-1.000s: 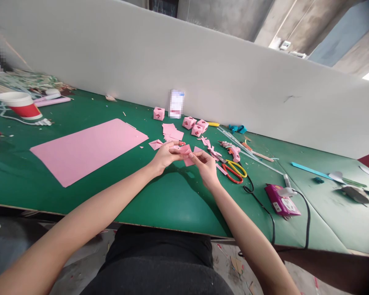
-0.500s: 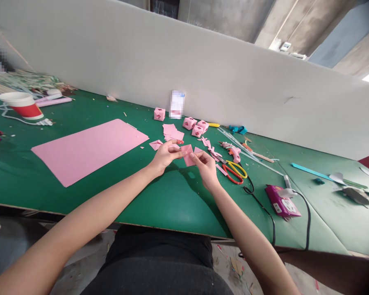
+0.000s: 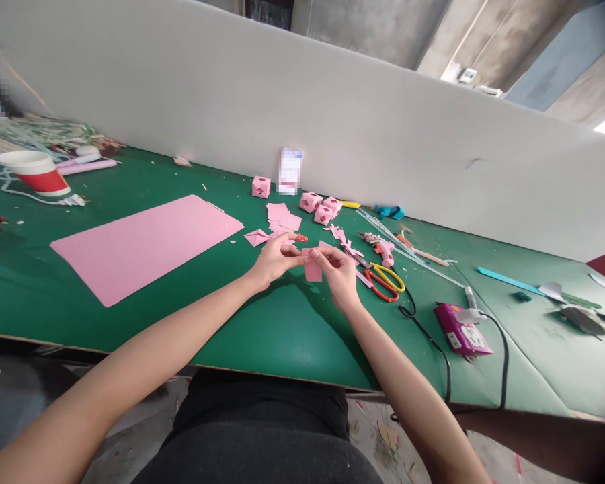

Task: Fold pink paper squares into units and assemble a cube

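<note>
Between both hands, above the green table [image 3: 262, 336], is a small pink paper piece [image 3: 312, 270]. My left hand [image 3: 276, 261] pinches its left edge, and my right hand [image 3: 333, 267] grips its upper right part with thumb and fingers. Pink paper squares [image 3: 282, 216] and a folded pink piece [image 3: 257, 236] lie just beyond my left hand. Pink cut scraps [image 3: 350, 250] are past my right hand, beside scissors [image 3: 387, 281] with red and yellow handles. Pink folded paper cubes [image 3: 311, 201] stand farther back, one apart to the left [image 3: 261, 187].
A large pink sheet [image 3: 148, 249] lies left. A phone [image 3: 290, 171] leans on the partition. At right are a pink glue gun [image 3: 380, 249], clear strips, and a purple power block [image 3: 462, 329] with black cables. A paper cup [image 3: 37, 176] lies tilted at far left.
The small pink paper has turned in my fingers, and its lower part now hangs down below them. My left hand has shifted slightly right.
</note>
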### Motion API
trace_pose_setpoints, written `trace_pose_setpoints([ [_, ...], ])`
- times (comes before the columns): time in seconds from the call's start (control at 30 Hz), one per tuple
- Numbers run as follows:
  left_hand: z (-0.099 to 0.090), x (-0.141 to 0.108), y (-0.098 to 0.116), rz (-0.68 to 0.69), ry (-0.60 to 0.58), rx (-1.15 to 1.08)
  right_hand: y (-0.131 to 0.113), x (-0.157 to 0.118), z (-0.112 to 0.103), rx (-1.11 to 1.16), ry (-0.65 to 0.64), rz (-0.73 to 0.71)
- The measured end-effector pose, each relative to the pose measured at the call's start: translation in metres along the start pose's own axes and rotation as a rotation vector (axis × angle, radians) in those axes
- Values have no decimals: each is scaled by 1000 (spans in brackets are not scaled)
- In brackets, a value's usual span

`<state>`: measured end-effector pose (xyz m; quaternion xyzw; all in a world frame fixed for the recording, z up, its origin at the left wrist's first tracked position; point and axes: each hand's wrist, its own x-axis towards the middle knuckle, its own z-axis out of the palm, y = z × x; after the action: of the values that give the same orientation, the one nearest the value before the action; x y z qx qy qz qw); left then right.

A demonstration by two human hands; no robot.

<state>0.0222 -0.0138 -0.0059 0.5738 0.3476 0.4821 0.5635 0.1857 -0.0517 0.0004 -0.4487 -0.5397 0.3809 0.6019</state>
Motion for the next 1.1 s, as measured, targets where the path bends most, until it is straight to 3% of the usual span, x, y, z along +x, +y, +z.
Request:
trace_pose_setpoints([
  [0.83, 0, 0, 1, 13, -51, 24, 7, 3, -2, 69, -23, 35],
  [1.1, -2, 2, 0, 101, 43, -39, 7, 3, -2, 66, -6, 62],
])
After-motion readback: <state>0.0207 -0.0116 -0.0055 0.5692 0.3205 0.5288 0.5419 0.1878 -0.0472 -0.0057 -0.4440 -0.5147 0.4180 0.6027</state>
